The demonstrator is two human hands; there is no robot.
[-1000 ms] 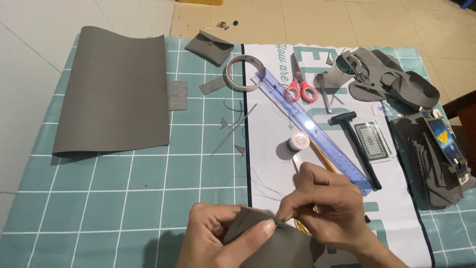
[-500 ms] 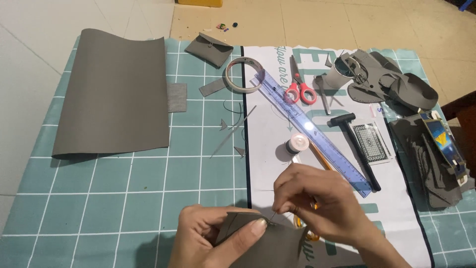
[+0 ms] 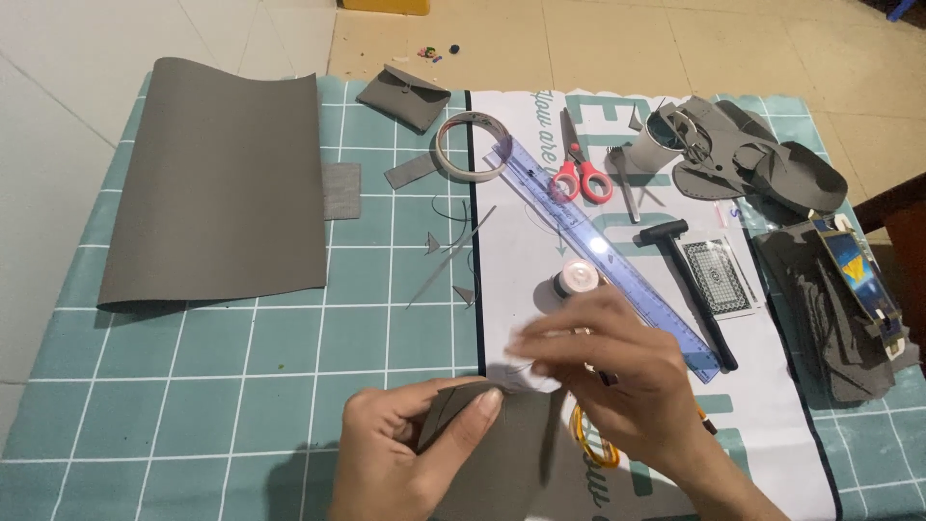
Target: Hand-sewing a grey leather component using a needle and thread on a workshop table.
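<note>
1. Left hand: thumb and fingers pinch the upper edge of a small grey leather piece, matte and flat, at the near edge of the surface.
2. Right hand: fingertips drawn narrow at the piece's top corner; it is blurred, so what the grip pinches cannot be told.
3. Just beyond the right hand: a small round white-capped pot and a long translucent blue ruler lying diagonally.
4. Right of the ruler: a black hammer. Farther back: red-handled scissors and a tape ring.
5. Left: a large smooth grey leather sheet with curled edges on the teal gridded cutting mat.
</note>
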